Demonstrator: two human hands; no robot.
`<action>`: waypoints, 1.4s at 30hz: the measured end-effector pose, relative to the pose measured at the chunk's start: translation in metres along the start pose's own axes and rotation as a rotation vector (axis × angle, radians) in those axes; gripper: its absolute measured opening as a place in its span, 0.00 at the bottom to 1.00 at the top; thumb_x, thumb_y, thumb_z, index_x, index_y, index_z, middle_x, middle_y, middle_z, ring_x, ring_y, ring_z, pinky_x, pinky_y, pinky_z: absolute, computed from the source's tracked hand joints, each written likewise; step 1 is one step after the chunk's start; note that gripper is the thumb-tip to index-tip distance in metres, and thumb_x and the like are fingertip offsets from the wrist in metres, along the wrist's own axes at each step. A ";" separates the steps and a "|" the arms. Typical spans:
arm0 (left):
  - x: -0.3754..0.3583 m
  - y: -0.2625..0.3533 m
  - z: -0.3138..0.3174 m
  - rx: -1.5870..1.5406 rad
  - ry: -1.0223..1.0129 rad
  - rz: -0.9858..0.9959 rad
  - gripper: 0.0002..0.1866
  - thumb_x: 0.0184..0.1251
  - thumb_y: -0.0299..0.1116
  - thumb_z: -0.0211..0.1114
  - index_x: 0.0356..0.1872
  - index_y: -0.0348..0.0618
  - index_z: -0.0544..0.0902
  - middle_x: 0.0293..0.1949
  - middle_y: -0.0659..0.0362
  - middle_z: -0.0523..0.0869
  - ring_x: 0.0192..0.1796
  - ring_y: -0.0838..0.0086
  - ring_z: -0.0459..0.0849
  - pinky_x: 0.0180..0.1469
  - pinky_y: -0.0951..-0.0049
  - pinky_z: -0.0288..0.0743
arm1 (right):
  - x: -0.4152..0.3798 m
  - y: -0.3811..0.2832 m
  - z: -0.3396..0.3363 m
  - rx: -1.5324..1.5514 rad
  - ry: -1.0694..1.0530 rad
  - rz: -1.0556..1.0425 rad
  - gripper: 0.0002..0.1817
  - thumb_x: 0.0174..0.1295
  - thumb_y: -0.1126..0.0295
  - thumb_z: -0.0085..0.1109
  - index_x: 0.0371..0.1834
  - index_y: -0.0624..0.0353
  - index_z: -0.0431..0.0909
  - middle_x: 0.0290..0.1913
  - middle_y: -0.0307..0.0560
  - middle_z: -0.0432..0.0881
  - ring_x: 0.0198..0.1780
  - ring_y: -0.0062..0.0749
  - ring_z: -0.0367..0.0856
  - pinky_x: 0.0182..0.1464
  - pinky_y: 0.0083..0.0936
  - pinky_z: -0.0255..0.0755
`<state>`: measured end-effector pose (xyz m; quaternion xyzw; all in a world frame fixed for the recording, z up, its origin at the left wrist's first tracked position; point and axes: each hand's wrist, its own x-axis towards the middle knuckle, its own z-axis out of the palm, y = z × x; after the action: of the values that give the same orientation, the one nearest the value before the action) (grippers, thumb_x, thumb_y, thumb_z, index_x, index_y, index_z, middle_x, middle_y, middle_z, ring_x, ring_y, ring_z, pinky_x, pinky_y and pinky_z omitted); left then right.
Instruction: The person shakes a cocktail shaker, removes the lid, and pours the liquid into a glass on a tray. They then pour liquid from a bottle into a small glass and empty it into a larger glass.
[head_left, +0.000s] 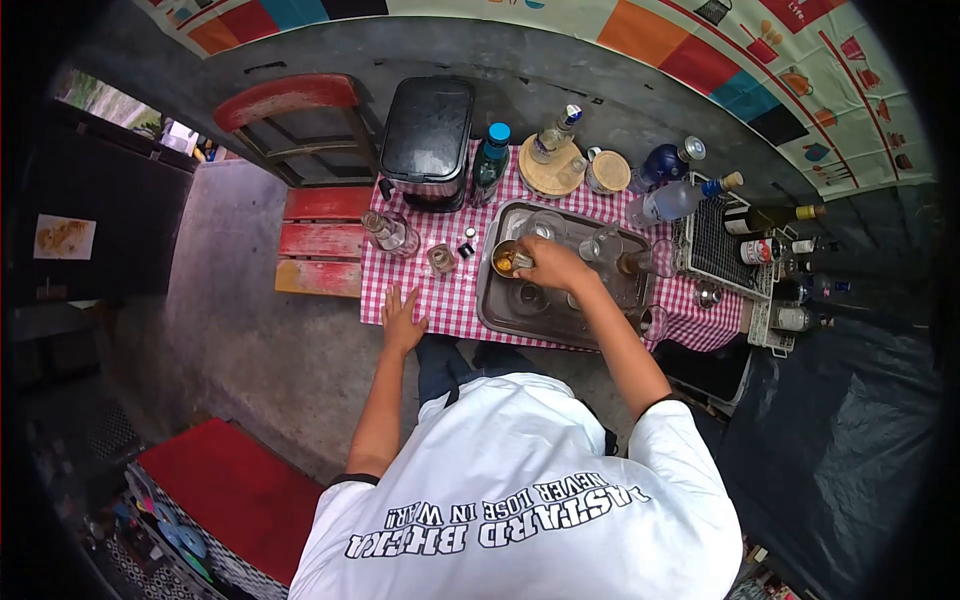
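My right hand (pixel 548 263) is closed around a small glass (pixel 506 260) with something amber-coloured in it. It is held over the left side of a dark tray (pixel 565 330). On the tray stand several clear glasses, among them one (pixel 541 226) near the back and one (pixel 528 297) just below my right hand. My left hand (pixel 402 320) lies flat with its fingers spread on the checked tablecloth (pixel 445 300) at the front edge. Beyond it are a small glass jar (pixel 440 260), a small black object (pixel 465 251) and a clear bottle (pixel 391 233).
A black bin-like container (pixel 428 130) and a dark bottle with a blue cap (pixel 491 165) stand at the back left. Behind the tray are a wooden board (pixel 552 172) and a large clear bottle (pixel 668 205). A wire rack (pixel 722 240) and several bottles line the right; a red chair (pixel 320 238) stands left.
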<state>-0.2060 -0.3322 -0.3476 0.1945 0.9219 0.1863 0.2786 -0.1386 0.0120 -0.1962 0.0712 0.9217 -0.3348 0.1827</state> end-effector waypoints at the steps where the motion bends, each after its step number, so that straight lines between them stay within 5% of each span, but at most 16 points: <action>1: 0.000 0.000 0.001 -0.016 0.009 -0.004 0.42 0.57 0.40 0.73 0.75 0.63 0.65 0.81 0.50 0.47 0.82 0.54 0.42 0.79 0.48 0.41 | 0.003 0.000 -0.001 -0.007 -0.006 -0.003 0.30 0.55 0.60 0.72 0.57 0.64 0.74 0.55 0.60 0.79 0.57 0.55 0.79 0.59 0.42 0.73; 9: -0.001 0.003 0.010 -0.076 0.093 -0.015 0.42 0.56 0.41 0.73 0.74 0.61 0.65 0.81 0.51 0.46 0.82 0.55 0.39 0.79 0.48 0.38 | 0.024 0.004 0.002 -0.226 -0.133 0.014 0.30 0.56 0.56 0.70 0.56 0.64 0.74 0.54 0.60 0.81 0.56 0.54 0.81 0.57 0.43 0.75; 19: 0.000 0.004 0.015 -0.101 0.114 -0.029 0.41 0.55 0.40 0.73 0.73 0.61 0.66 0.81 0.50 0.45 0.83 0.56 0.36 0.79 0.48 0.35 | 0.017 0.007 0.002 -0.201 -0.043 -0.027 0.30 0.55 0.56 0.70 0.55 0.65 0.75 0.55 0.61 0.81 0.54 0.55 0.81 0.56 0.43 0.75; 28: 0.007 0.002 0.001 -0.038 0.015 -0.044 0.41 0.55 0.43 0.73 0.73 0.59 0.67 0.80 0.49 0.51 0.82 0.53 0.42 0.79 0.47 0.42 | -0.025 -0.019 -0.007 0.251 0.158 -0.023 0.32 0.55 0.65 0.73 0.63 0.61 0.72 0.57 0.60 0.80 0.58 0.52 0.80 0.59 0.37 0.72; 32: 0.018 -0.004 -0.008 -0.113 -0.030 -0.061 0.43 0.55 0.44 0.73 0.73 0.43 0.66 0.78 0.45 0.54 0.81 0.53 0.47 0.79 0.57 0.48 | -0.043 -0.037 -0.003 0.341 0.246 -0.089 0.32 0.56 0.70 0.71 0.63 0.62 0.70 0.61 0.60 0.77 0.65 0.52 0.75 0.65 0.38 0.68; 37: 0.031 -0.011 -0.023 -0.289 0.190 -0.017 0.42 0.51 0.35 0.76 0.67 0.33 0.66 0.66 0.41 0.69 0.69 0.47 0.69 0.70 0.58 0.66 | -0.062 -0.062 0.008 0.529 0.338 -0.028 0.32 0.56 0.71 0.72 0.65 0.57 0.70 0.62 0.55 0.77 0.66 0.45 0.75 0.66 0.36 0.67; 42: 0.037 0.001 -0.069 -0.422 0.307 0.028 0.46 0.49 0.34 0.78 0.69 0.34 0.61 0.68 0.39 0.66 0.70 0.47 0.67 0.72 0.58 0.64 | -0.064 -0.084 0.035 0.869 0.420 0.031 0.31 0.59 0.75 0.70 0.66 0.55 0.69 0.60 0.47 0.78 0.63 0.33 0.76 0.64 0.30 0.69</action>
<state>-0.2747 -0.3302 -0.3103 0.1147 0.8913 0.4055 0.1674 -0.0907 -0.0756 -0.1469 0.2206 0.7122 -0.6646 -0.0491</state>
